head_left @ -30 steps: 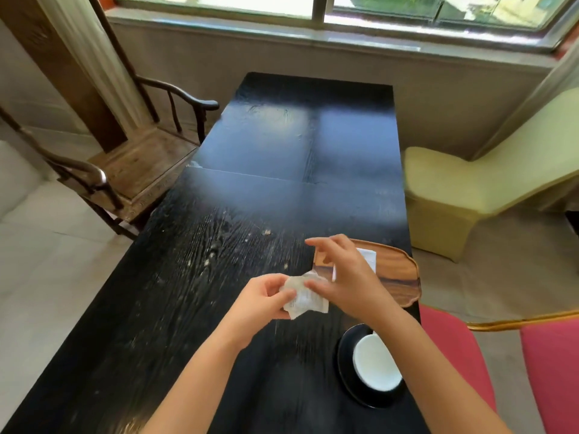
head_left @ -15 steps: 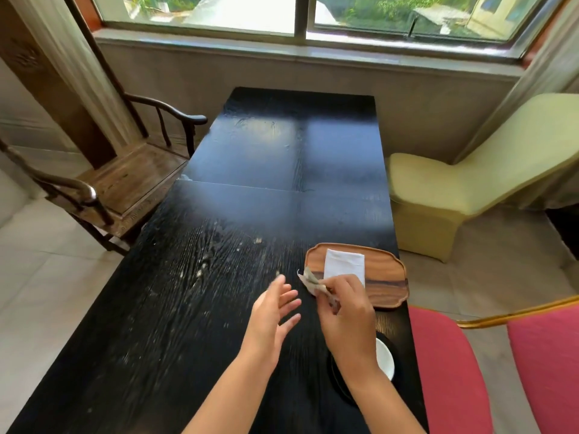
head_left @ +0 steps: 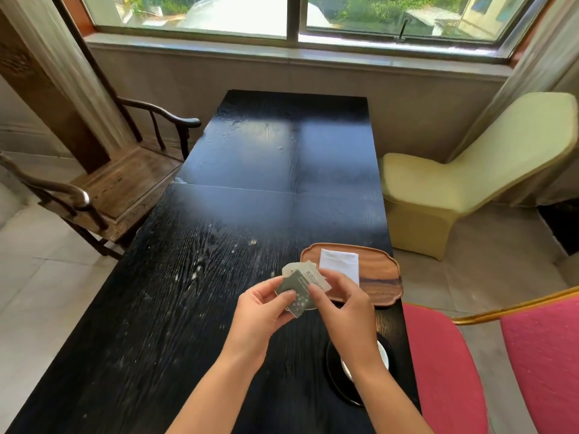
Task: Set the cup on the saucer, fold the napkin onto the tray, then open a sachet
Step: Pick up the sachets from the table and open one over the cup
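Last step now: sachet (head_left: 301, 288) pinched in left hand (head_left: 262, 311) and right hand (head_left: 343, 303), needing a pull apart to tear open.

— What stands round the black table (head_left: 266, 189)?
— A wooden armchair (head_left: 103, 183) on its left, a pale yellow chair (head_left: 463, 180) right, red chairs (head_left: 488, 364) nearer, a window (head_left: 297, 14) beyond.

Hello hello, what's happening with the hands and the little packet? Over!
Both hands, left and right, pinching sachet. Napkin on tray. Nothing in the way.
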